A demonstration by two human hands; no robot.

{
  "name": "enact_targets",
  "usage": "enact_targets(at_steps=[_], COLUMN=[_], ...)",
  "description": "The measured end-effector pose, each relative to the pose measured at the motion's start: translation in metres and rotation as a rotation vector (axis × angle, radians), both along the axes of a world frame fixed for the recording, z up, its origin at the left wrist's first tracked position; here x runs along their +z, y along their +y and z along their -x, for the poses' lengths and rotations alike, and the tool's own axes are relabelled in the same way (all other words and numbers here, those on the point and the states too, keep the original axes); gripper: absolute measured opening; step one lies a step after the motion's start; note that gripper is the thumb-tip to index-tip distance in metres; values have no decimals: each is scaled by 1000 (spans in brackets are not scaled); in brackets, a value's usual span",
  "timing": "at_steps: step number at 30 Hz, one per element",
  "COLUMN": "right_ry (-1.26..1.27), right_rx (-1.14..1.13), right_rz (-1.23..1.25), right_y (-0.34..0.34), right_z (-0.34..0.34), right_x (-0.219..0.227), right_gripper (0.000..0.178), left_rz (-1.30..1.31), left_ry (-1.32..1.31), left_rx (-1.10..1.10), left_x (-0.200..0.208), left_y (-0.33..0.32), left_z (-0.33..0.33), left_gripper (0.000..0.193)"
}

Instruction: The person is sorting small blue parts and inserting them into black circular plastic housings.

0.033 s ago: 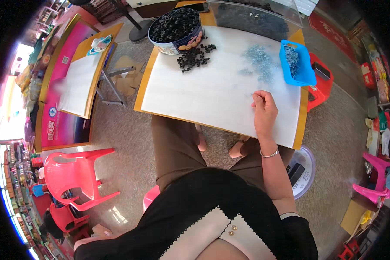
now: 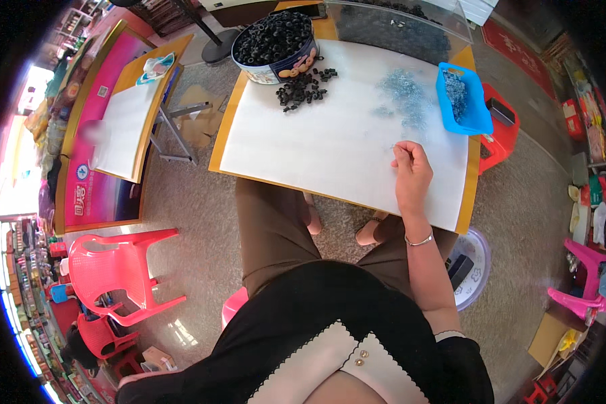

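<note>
My right hand (image 2: 413, 176) is over the right part of the white-covered table (image 2: 303, 148), thumb and fingers pinched together. A tiny speck shows at the fingertips, too small to name. Beyond the hand, small pale blue-grey pieces (image 2: 405, 97) lie scattered on the white surface. Right of them stands a bright blue plastic basket (image 2: 477, 116) with more such pieces inside. Farther left, short black tube-like parts (image 2: 301, 91) lie loose beside a round tub (image 2: 266, 73) heaped with black parts. My left hand is out of the picture; only a bit of that arm shows at the lower left.
A clear-walled bin (image 2: 397, 37) of dark parts stands at the table's far edge. A red stool (image 2: 501, 138) adjoins its right side. Below is a round basin (image 2: 477, 269) holding a dark object. Left are a folding table (image 2: 124, 128) and a pink chair (image 2: 124, 269).
The view has shifted very slightly. Less of my left arm shows at the lower left. My right hand keeps the same pinch and place over the table.
</note>
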State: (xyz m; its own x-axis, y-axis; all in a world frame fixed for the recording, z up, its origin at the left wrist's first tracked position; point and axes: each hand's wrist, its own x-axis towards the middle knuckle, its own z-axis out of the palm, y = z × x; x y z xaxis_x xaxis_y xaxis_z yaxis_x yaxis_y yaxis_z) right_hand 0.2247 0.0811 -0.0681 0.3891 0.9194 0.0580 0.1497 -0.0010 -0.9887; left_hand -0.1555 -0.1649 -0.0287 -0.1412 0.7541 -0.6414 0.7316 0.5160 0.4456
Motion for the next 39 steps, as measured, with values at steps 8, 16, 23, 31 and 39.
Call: enact_targets(at_steps=[8, 16, 23, 31, 39], right_ry=[45, 54, -2, -25, -29], right_rx=[38, 37, 35, 54, 62], right_rz=[-46, -40, -47, -29, -7], right_y=[0, -1, 0, 0, 0], right_z=[-4, -5, -2, -1, 0], right_x=[-2, -2, -1, -1, -1], right_gripper=[10, 10, 9, 9, 10], left_rz=[184, 354, 504, 668, 827], left_ry=[-58, -154, -249, -363, -469], left_rx=[-67, -144, -217, -274, -313], left_x=[6, -1, -7, -14, -20], left_y=[-21, -33, -34, -40, -38], left_z=[19, 37, 48, 56, 59], left_gripper=[20, 21, 21, 22, 23])
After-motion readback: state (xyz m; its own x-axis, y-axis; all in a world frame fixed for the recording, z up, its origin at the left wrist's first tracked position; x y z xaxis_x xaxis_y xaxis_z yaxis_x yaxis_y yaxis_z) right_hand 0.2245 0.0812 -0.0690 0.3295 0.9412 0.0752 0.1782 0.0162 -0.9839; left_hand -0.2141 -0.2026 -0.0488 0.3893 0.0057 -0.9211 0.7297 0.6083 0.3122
